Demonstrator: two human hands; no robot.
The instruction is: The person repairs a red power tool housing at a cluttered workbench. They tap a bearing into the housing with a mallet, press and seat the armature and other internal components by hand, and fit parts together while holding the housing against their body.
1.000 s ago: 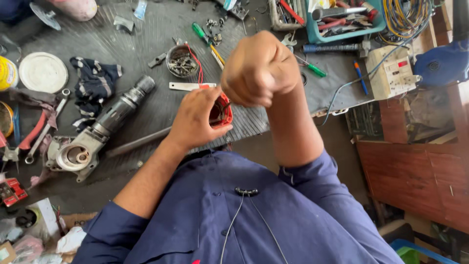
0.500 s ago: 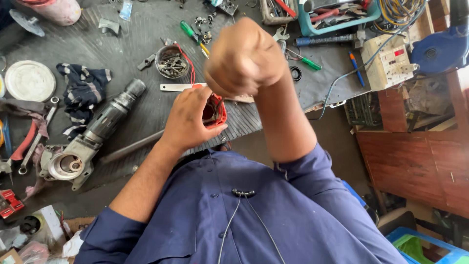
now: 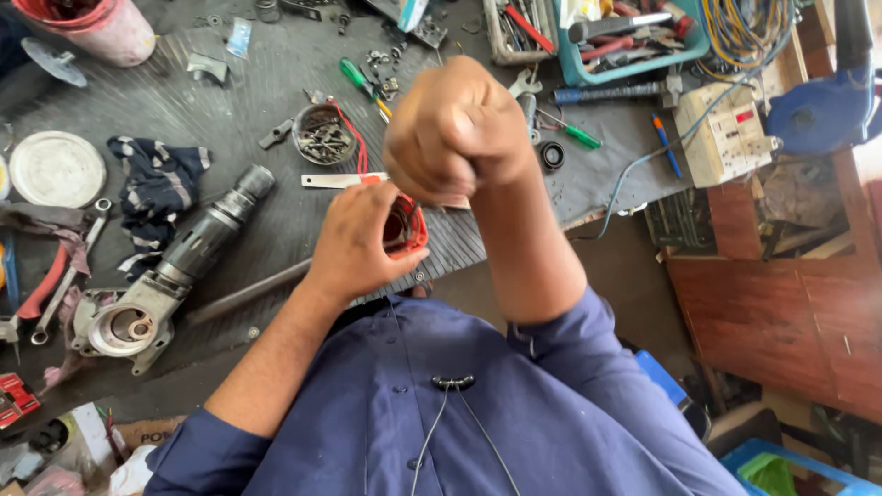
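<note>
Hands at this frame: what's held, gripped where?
Left hand clasps a red housing around its side, at the edge of the workbench mat. Right hand is a raised closed fist; whether anything is inside it cannot be told.

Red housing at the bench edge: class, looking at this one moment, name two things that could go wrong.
1. The left hand holds the red housing right at the bench edge; if the grip slips, it could fall.
2. The right hand is a raised fist over the housing; coming down off-line, it might hit the left fingers.
</note>
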